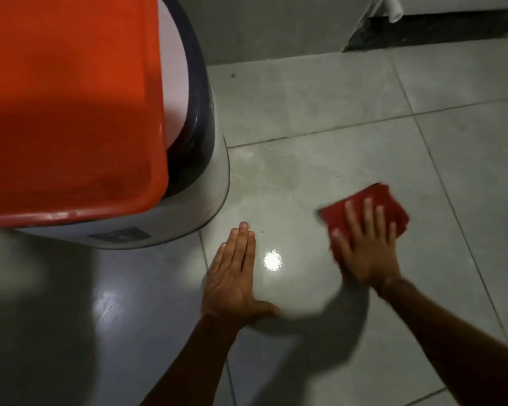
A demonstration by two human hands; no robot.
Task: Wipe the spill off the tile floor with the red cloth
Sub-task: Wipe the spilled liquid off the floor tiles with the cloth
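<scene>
A folded red cloth (379,203) lies flat on the grey tile floor (320,118) at the right of centre. My right hand (364,247) presses down on the cloth with fingers spread, covering its near part. My left hand (232,273) rests flat on the tile to the left, fingers together, thumb out, holding nothing. Between the two hands the tile looks glossy, with a bright light reflection (272,260). I cannot make out a distinct spill edge.
A white appliance with a dark rim (208,183) stands on the floor at the left, with an orange tub (71,112) on top of it. A grey wall (276,24) runs along the back. A dark gap under a white unit (423,27) shows at the back right.
</scene>
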